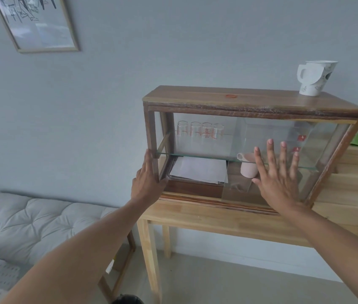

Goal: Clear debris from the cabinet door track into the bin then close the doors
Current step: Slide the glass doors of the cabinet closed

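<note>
Dark wooden glass-fronted cabinet (239, 100): left hand (147, 183), fingers straight, against left front post; right hand (277, 174), splayed flat on sliding glass door (283, 132).

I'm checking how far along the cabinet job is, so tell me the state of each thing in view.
Left hand: rests on the cabinet left post.
Right hand: flat, fingers spread, on the glass door.
Glass door: slid right; left half looks open.
Paper cup: upright on top, dented.
Glasses: upright in a row on the shelf.
Pink mug: standing below the shelf.
Papers: stacked flat.
</note>
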A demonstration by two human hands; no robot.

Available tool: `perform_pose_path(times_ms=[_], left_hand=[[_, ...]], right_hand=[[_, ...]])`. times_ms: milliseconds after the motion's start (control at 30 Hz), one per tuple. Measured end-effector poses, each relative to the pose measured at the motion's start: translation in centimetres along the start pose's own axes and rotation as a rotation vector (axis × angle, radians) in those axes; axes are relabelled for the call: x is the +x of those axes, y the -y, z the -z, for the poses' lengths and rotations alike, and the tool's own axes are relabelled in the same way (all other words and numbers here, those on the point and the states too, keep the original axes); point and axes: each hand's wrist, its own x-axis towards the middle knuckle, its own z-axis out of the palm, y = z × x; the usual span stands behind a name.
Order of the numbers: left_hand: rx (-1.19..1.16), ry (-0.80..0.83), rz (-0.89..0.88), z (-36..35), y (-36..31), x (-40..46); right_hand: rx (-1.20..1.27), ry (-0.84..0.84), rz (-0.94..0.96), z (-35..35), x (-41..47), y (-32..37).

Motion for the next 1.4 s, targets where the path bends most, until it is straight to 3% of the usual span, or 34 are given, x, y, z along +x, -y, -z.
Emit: perform_pose_path(times_ms=[267, 833, 1400], left_hand=[[0.006, -0.011, -0.002, -0.1, 0.0, 0.0], [0.051, -0.024, 0.022, 0.3, 0.5, 0.1], [-0.022, -0.048, -0.010, 0.6, 0.3, -0.3]], right_hand=[[-0.053, -0.004, 0.056, 0.3, 0.7, 1.1], [0.088, -0.033, 0.158, 1.4, 7.1, 15.9], [0.137, -0.025, 0.186, 1.7, 9.4, 21.6]])
